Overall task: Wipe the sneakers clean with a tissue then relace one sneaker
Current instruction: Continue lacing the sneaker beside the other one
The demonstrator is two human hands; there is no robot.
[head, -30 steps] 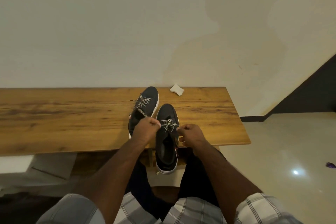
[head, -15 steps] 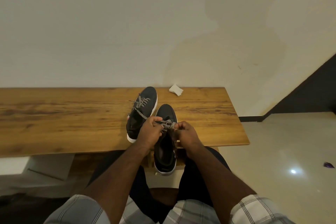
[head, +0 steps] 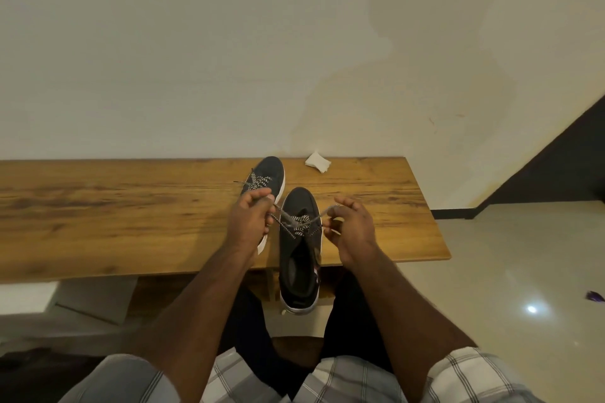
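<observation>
A: Sneakers on the wooden tabletop (head: 131,206)?

B: Two, dark with white soles. Near sneaker (head: 299,255) at 6 o'clock, toe pointing to 12, heel hanging past the front edge. Far sneaker (head: 270,173) just beside it toward 11 o'clock, partly hidden behind the left hand.

A: Hands?

B: Left hand (head: 248,222) at 9 o'clock of the near sneaker's lacing, fingers curled, pinching one end of the speckled lace (head: 296,226). Right hand (head: 350,229) at 3 o'clock of it, thumb and fingertips pinching the other end. Both ends drawn taut, out to either side from the eyelets.

A: Lacing on the near sneaker?

B: Crossed over the tongue near the toe; opening toward the heel unlaced, insole showing.

A: Far sneaker's lace?

B: Threaded, black-and-white, one tip sticking out toward 9 o'clock.

A: Tissue?

B: Tissue (head: 317,163), white and crumpled, at 12 o'clock near the tabletop's back edge by the wall, apart from both sneakers.

A: Anything else?

B: Plaid sleeves at the bottom edge, dark trousers below the tabletop, small purple scrap (head: 594,296) on the glossy floor at 3 o'clock.
</observation>
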